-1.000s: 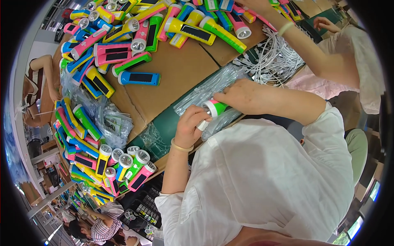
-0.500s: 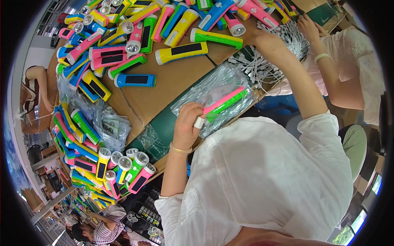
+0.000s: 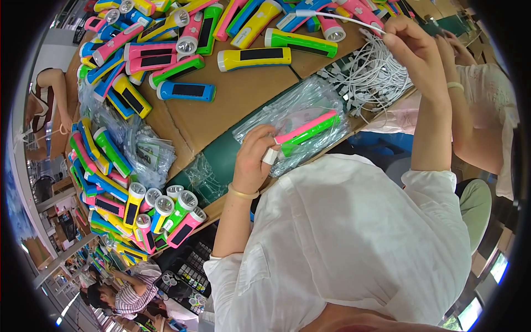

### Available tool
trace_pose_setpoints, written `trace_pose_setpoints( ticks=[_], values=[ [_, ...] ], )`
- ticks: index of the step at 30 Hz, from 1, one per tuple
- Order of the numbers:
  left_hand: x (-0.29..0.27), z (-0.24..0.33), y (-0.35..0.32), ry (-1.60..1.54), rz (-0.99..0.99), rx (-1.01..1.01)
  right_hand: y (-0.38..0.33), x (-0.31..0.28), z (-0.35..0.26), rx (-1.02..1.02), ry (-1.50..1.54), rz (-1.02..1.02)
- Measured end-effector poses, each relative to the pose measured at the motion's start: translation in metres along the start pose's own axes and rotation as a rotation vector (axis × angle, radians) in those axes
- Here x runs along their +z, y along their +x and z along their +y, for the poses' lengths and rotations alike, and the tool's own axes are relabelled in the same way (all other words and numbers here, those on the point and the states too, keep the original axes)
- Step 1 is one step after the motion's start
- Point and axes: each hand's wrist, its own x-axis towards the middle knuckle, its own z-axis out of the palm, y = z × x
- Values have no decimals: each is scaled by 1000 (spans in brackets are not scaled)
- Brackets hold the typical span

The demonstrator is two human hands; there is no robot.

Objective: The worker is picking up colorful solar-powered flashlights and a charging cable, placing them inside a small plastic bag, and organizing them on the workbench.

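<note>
My left hand (image 3: 253, 160) is closed around one end of a pink and green flashlight (image 3: 311, 131), which is held over a stack of clear plastic bags (image 3: 255, 123) at the table's near edge. The fingers hide that end of it. Up at the right, my right hand (image 3: 416, 55) pinches a short white cable (image 3: 345, 19) between thumb and fingers. One plug of the cable points left, in front of the heaped flashlights. Below that hand lies a tangled pile of white cables (image 3: 371, 74).
Many-coloured flashlights (image 3: 254, 59) cover the far side of the cardboard-topped table (image 3: 215, 124). More flashlights (image 3: 127, 207) are stacked at the left, beside crumpled clear bags (image 3: 146, 160). A co-worker's arm (image 3: 470, 119) is close on the right. Other people sit at the far left and lower left.
My right hand has lifted from the cable pile, up and to the right, with a white cable in it. My left hand keeps its hold on the flashlight.
</note>
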Motion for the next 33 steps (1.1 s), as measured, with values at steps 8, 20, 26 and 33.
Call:
trace_pose_setpoints(
  ticks=[8,20,26,33],
  values=[
    [1,-3,-7,-30,30,-93,-22,58,6,361,525,-403],
    [-5,13,-15,39,153,-507,-24,84,17,227,-109,-759],
    [2,27,-12,-32,223,-395,-23,147,22,-88,-379,-801],
    [7,32,-16,-193,315,-444,-14,165,21,314,382,-861]
  ],
)
